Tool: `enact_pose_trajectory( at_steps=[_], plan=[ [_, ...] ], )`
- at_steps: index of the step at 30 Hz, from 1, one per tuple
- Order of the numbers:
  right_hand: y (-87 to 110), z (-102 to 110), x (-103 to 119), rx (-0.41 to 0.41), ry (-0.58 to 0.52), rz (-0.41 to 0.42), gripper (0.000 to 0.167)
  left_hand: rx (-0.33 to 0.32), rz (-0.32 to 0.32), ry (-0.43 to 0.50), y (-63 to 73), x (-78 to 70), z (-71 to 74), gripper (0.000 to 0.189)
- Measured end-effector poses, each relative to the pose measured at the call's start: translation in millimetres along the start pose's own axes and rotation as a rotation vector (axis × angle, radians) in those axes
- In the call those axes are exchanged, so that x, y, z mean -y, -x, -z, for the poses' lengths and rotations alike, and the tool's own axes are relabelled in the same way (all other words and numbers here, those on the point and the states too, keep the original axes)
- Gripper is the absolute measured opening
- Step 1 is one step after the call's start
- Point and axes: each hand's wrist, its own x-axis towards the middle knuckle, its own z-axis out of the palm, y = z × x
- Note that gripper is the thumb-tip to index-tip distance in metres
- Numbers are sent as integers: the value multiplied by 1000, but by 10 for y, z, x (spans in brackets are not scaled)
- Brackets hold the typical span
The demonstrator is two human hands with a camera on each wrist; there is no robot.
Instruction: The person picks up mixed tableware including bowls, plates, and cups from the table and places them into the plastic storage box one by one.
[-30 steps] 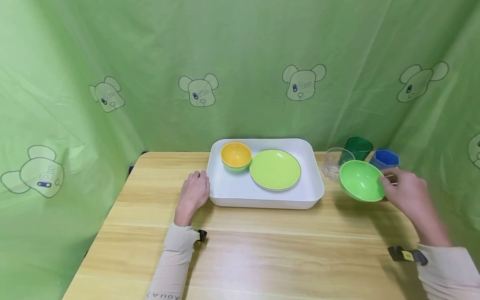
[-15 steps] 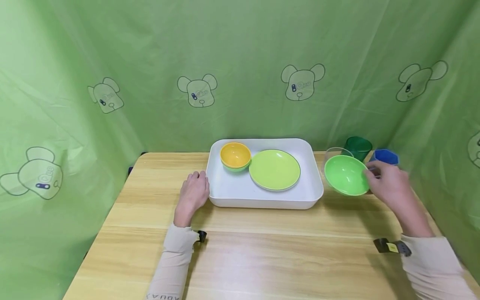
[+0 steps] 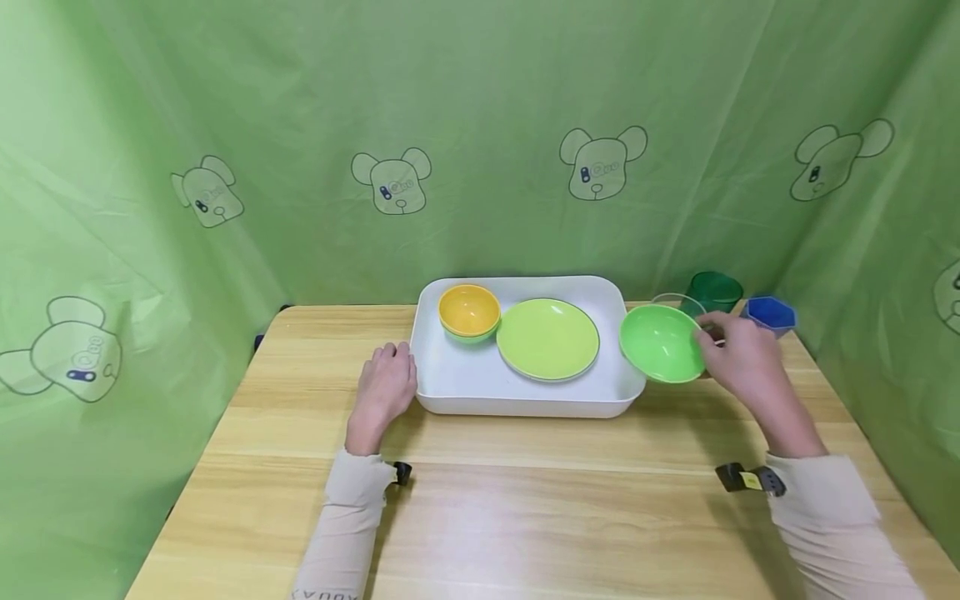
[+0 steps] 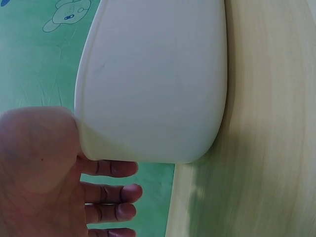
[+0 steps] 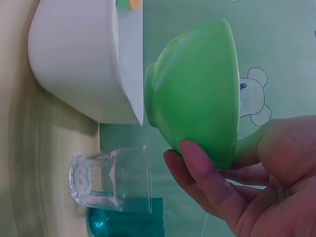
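A light green bowl [image 3: 662, 343] is held in my right hand [image 3: 742, 354], thumb at its rim and fingers under its outer side. The bowl hangs tilted over the right end of a white tray [image 3: 525, 407], overlapping its rim in the head view. Inside the tray, an orange bowl [image 3: 469, 310] sits in another green bowl [image 3: 472, 338], beside a lime-green plate [image 3: 548, 339]. My left hand [image 3: 386, 385] rests at the tray's left end. In the left wrist view its fingers [image 4: 111, 192] point down, fairly straight, just past the end wall.
Right of the tray stand a clear glass [image 5: 111, 177], a dark green cup [image 3: 715, 292] and a blue angular cup [image 3: 770, 313]. The wooden table [image 3: 525, 517] meets a green curtain [image 3: 480, 225] at the back and sides.
My right hand has carried the green bowl leftward, from in front of the cups to over the tray's right rim. The left hand stays at the tray's left end.
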Motion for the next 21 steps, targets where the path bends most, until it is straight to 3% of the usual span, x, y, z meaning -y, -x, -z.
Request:
enact_pose_trajectory(
  at_steps=[21],
  plan=[
    [-107,-239,358,71,-98,-20,31,-6,-6,16,20,-6,19,32]
  ],
)
